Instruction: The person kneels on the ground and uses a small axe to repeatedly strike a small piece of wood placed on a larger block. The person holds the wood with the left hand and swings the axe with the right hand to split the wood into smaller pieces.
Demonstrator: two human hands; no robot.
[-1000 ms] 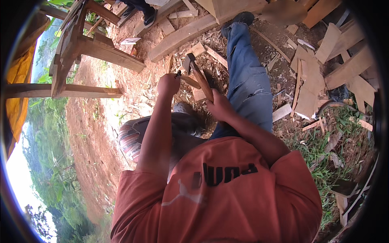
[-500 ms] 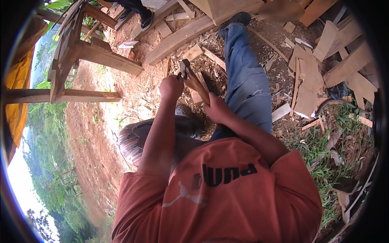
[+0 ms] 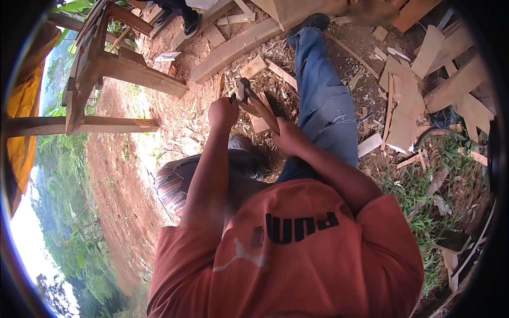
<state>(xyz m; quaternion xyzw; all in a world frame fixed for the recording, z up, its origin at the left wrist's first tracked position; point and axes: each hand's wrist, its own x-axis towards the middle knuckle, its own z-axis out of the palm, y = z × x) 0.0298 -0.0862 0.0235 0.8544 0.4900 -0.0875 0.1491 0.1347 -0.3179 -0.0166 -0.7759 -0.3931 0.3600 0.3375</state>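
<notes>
My right hand point(image 3: 290, 137) is wrapped round the wooden handle of a hammer point(image 3: 263, 111). The hammer's dark metal head is up beside my left fist, close to its fingers. My left hand point(image 3: 223, 112) is closed, and a small dark tip sticks out at its top; the rest of that thing is hidden in the fist. Below the hammer lies a piece of wood point(image 3: 260, 125), partly covered by the handle, between my two legs.
A long timber beam point(image 3: 238, 50) lies ahead. To the left stands a rough wooden frame point(image 3: 127, 71). Offcuts and boards point(image 3: 400, 106) are heaped at the right, by grass point(image 3: 419, 212). Another person's foot point(image 3: 193, 25) shows at the far left. Wood chips litter the soil.
My right hand has shifted slightly to the right with the hammer, whose head has moved a little too. My left fist stays almost in place.
</notes>
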